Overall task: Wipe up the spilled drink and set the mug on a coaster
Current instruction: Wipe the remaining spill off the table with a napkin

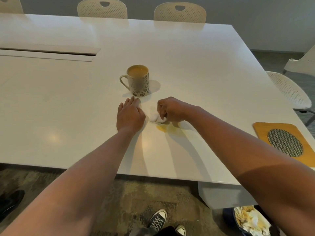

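Note:
A cream mug (pixel 139 81) with a leaf pattern stands upright on the white table (pixel 204 65), filled with a light brown drink, handle to the left. A yellowish spill (pixel 166 128) lies on the table in front of it. My right hand (pixel 168 109) grips a crumpled white tissue (pixel 157 118) at the spill's far edge. My left hand (pixel 130 114) lies flat on the table, fingers straight, just in front of the mug. A wooden coaster (pixel 265 132) with a woven metal oval sits near the table's right edge.
White perforated chairs (pixel 179 12) stand behind the table and on the right (pixel 289 89). A long slot (pixel 49 52) runs across the table's left part. A bin with used tissues (pixel 250 220) stands on the carpet at lower right, beside my shoes (pixel 158 220).

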`<action>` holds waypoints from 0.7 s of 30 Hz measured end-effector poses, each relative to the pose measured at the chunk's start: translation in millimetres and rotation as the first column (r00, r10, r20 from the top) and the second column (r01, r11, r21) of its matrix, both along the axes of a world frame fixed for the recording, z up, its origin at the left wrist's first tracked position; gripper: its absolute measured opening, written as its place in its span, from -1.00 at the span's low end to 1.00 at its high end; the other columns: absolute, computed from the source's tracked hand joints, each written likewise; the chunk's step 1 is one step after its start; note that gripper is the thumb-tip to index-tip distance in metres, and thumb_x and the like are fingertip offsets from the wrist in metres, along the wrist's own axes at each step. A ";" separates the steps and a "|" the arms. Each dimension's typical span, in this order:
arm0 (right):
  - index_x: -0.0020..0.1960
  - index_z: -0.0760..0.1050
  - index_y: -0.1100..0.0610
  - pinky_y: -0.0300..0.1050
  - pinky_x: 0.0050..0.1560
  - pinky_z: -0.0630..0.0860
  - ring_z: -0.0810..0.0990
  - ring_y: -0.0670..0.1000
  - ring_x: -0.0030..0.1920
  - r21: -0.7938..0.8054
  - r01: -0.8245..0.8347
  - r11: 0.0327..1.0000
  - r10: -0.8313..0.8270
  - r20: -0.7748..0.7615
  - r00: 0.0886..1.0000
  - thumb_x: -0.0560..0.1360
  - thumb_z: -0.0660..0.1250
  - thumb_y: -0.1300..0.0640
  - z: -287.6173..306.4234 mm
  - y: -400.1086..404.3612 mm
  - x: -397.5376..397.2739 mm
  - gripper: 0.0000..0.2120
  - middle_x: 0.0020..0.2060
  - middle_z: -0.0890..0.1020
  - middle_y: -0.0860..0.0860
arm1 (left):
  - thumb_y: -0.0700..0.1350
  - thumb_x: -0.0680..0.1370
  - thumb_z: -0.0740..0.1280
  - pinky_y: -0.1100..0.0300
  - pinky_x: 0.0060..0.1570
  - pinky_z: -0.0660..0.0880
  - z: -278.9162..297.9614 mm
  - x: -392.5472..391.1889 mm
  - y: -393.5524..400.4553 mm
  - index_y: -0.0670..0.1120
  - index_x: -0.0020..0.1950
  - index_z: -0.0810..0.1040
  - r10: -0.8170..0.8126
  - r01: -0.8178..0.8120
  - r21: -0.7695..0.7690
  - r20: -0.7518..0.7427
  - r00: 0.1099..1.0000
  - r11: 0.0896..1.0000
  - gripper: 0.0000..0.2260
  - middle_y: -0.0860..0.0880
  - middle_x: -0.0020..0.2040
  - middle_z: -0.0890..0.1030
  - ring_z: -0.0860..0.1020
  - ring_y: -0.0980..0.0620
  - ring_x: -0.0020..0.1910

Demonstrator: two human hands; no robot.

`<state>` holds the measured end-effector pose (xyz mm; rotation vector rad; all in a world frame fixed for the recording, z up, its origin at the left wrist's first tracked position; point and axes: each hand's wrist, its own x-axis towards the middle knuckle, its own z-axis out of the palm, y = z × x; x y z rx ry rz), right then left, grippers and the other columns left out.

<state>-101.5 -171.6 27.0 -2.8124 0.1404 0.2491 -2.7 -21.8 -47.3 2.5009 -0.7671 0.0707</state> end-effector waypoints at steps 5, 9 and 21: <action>-0.04 0.66 0.25 -0.16 -0.04 0.48 0.52 0.09 0.04 -0.206 0.121 0.971 -0.135 -0.056 0.989 0.47 0.24 0.32 14.4 -22.1 -12.7 -0.78 0.01 0.64 0.12 | -0.16 0.61 0.06 0.05 0.57 -0.01 -0.1 -0.8 0.1 -0.04 0.49 0.39 0.000 0.000 -0.005 0.004 1.000 1.000 -0.56 -0.04 0.57 0.30 0.16 0.00 0.59; -0.02 0.62 0.27 -0.19 -0.23 0.45 0.55 0.08 -0.22 -0.339 0.241 0.909 -0.332 -0.244 0.911 0.45 0.26 0.25 26.3 -35.2 -27.3 -0.79 -0.20 0.62 0.10 | -0.16 0.61 0.06 0.03 0.57 0.00 -0.2 -0.7 0.1 -0.04 0.44 0.43 -0.010 0.010 -0.007 0.014 1.000 1.000 -0.58 -0.05 0.56 0.31 0.17 -0.02 0.58; -0.38 0.55 0.18 -0.18 -0.02 0.60 0.64 -0.04 -0.39 -0.056 0.505 0.861 -0.495 -0.313 0.810 0.44 0.17 0.28 21.3 4.8 -11.6 -0.72 -0.38 0.67 0.06 | -0.16 0.61 0.06 0.03 0.57 -0.01 -1.6 0.0 0.7 -0.04 0.48 0.40 -0.005 0.005 0.000 0.012 1.000 1.000 -0.56 -0.05 0.57 0.30 0.16 -0.02 0.58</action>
